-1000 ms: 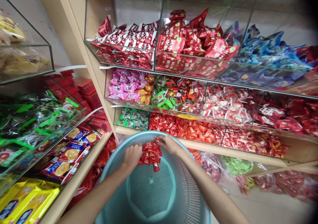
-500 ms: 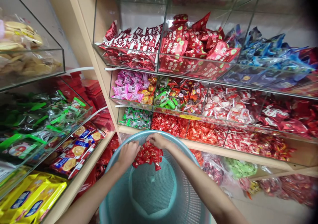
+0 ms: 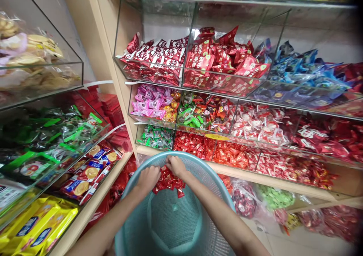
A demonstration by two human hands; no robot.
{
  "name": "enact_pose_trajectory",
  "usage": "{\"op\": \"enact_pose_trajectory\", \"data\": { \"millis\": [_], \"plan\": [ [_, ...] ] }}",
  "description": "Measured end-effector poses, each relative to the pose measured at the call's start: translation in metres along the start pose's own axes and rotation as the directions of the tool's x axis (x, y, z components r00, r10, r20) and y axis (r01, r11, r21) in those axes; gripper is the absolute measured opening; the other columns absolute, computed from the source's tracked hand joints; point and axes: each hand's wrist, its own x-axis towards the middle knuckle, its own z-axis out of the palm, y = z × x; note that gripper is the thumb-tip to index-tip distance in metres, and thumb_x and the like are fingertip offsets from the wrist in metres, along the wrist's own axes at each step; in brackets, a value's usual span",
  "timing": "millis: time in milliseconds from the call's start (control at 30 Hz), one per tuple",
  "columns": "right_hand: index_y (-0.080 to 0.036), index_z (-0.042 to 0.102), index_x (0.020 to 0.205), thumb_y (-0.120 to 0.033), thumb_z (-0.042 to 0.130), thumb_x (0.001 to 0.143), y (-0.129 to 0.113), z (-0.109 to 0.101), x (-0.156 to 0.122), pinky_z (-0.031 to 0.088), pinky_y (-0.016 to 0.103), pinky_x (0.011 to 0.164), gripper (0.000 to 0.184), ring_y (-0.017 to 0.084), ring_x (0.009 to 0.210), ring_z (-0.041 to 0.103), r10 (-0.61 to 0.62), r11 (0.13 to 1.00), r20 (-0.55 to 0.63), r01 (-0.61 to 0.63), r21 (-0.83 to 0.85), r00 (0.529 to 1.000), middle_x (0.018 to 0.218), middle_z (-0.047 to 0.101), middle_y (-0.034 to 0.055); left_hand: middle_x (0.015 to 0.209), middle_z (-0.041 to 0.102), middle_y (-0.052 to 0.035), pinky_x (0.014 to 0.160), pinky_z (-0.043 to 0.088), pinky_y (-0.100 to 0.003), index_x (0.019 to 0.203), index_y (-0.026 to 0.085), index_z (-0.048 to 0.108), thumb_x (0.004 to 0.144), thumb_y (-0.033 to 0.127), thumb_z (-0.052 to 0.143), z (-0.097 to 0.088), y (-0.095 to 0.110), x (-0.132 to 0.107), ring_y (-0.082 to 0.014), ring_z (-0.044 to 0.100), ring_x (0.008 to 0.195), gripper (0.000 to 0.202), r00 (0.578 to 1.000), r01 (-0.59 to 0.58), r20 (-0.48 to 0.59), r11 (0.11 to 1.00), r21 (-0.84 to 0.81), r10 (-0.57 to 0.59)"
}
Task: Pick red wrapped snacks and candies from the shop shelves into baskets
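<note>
A pale teal mesh basket (image 3: 206,165) stands low in front of me, its rim just under the shelf edge. Inside it, toward the far wall, is a clump of red-wrapped candies (image 3: 169,183). My left hand (image 3: 149,178) is closed at the left of the clump, knuckles up. Just beyond the candies, near the far rim, my right hand (image 3: 176,166) is closed too, fingers bent down. What the fingers grip is hidden. Whether a clear bag surrounds the candies, I cannot tell. The basket's bottom (image 3: 174,222) shows below the clump.
Clear shelf bins hold red packets (image 3: 221,57), blue packets (image 3: 309,70), pink candies (image 3: 149,99) and loose red candies (image 3: 193,144). On the left rack are green-edged packs (image 3: 42,131) and yellow packs (image 3: 39,222). Bagged sweets (image 3: 244,197) sit under the right shelf.
The view has tipped up a little, so more of the upper shelf shows. Both hands stay closed by the red candies, and the right hand has shifted slightly left.
</note>
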Motion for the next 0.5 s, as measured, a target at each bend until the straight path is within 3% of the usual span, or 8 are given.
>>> {"op": "enact_pose_trajectory", "data": {
  "millis": [133,200,267,333,400,500],
  "plan": [
    [-0.02,0.053,0.095,-0.024,0.046,0.08,-0.006,-0.011,-0.007,0.033,0.025,0.064,0.016,0.016,0.075,0.053,0.036,0.991,-0.07,-0.045,-0.129,0.997,0.083,0.058,0.0048,0.083,0.065,-0.0091,0.061,0.043,-0.029,0.09,0.017,0.059,0.087,0.034,0.028,-0.01,0.001,0.003,-0.021,0.062,0.076,0.035,0.999,-0.038,-0.039,0.999,0.01,0.038],
    [-0.021,0.052,0.097,-0.028,0.042,0.084,-0.003,-0.028,-0.01,0.032,0.024,0.062,0.018,0.015,0.073,0.054,0.032,0.984,-0.122,-0.053,-0.171,0.992,0.081,0.059,0.0048,0.084,0.064,-0.0071,0.061,0.042,-0.027,0.089,0.019,0.058,0.088,0.035,0.022,-0.022,0.0,0.008,-0.0189,0.061,0.076,0.039,0.987,-0.045,-0.158,0.998,-0.034,0.039],
    [-0.021,0.052,0.096,-0.033,0.036,0.087,0.005,-0.052,-0.012,0.031,0.024,0.06,0.022,0.015,0.07,0.054,0.04,0.983,-0.193,-0.074,-0.17,0.98,0.078,0.06,0.0047,0.09,0.063,-0.0067,0.066,0.041,-0.027,0.09,0.02,0.057,0.089,0.037,0.018,-0.035,0.0,0.017,-0.0184,0.059,0.083,0.042,0.948,-0.028,-0.318,0.998,-0.062,0.007],
    [-0.021,0.052,0.095,-0.034,0.033,0.089,0.019,-0.077,-0.013,0.03,0.023,0.058,0.025,0.015,0.068,0.054,0.08,0.98,-0.272,-0.126,-0.156,0.959,0.075,0.061,0.0044,0.093,0.063,-0.0079,0.075,0.039,-0.03,0.091,0.019,0.057,0.088,0.039,0.019,-0.042,0.0,0.029,-0.0194,0.057,0.088,0.043,0.922,-0.011,-0.387,0.999,-0.053,-0.01],
    [-0.021,0.052,0.097,-0.032,0.035,0.088,0.035,-0.097,-0.012,0.031,0.023,0.058,0.023,0.015,0.069,0.055,0.141,0.971,-0.333,-0.195,-0.137,0.933,0.077,0.061,0.0043,0.095,0.062,-0.0108,0.082,0.036,-0.034,0.091,0.018,0.059,0.086,0.044,0.023,-0.039,0.002,0.04,-0.0233,0.055,0.094,0.045,0.929,0.031,-0.368,0.999,-0.037,-0.042],
    [-0.022,0.052,0.102,-0.028,0.043,0.084,0.057,-0.11,-0.005,0.034,0.024,0.061,0.021,0.016,0.077,0.057,0.236,0.949,-0.367,-0.295,-0.113,0.9,0.087,0.062,0.0062,0.084,0.065,-0.0128,0.077,0.038,-0.037,0.095,0.016,0.06,0.082,0.055,0.024,-0.024,0.004,0.051,-0.0262,0.059,0.085,0.055,0.965,0.157,-0.202,0.986,-0.058,-0.166]
  ]
}}
